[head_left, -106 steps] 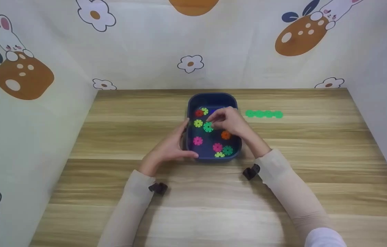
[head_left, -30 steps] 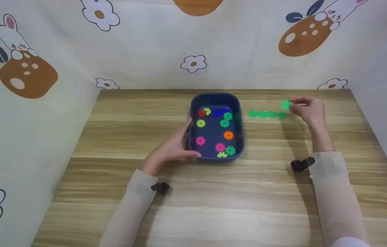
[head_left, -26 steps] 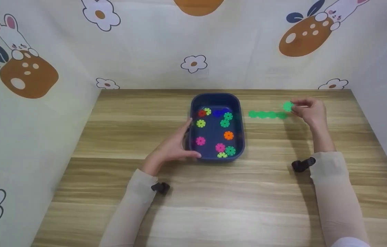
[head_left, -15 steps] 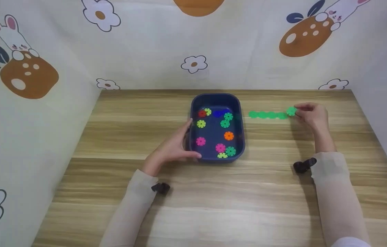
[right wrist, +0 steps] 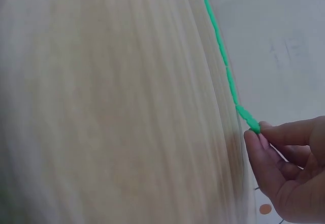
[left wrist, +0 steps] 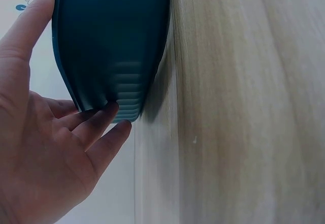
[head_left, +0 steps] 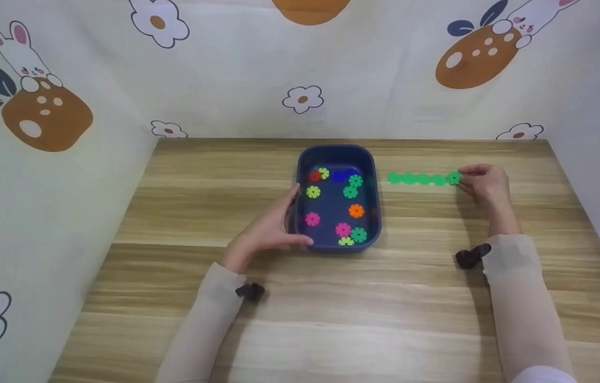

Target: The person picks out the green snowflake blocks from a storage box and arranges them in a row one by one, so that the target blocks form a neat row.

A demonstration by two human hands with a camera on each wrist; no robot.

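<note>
My left hand point(head_left: 262, 229) holds the near left corner of a dark blue plastic box point(head_left: 377, 213), thumb at the front rim and fingers against the left side. In the left wrist view, fingertips touch the box's outer wall point(left wrist: 111, 31). My right hand point(head_left: 491, 186) pinches a green snowflake building disc point(head_left: 453, 177) between thumb and fingers. That disc meets the right end of a straight row of green discs point(head_left: 417, 179) on the table. Seen from the right wrist, the held disc point(right wrist: 249, 118) tilts against the row's end point(right wrist: 231, 84); whether their slots interlock I cannot tell.
Inside the box lie loose discs: an orange disc point(head_left: 356, 211), a red disc point(head_left: 314, 176), pink, yellow, blue and green ones. The wooden table point(head_left: 300, 319) ends at a patterned cloth backdrop point(head_left: 236, 80) behind, with more cloth at both sides.
My right hand took a green disc from the box and carried it right to the row. Over the last second it lowered the disc to the row's end. My left hand stayed at the box.
</note>
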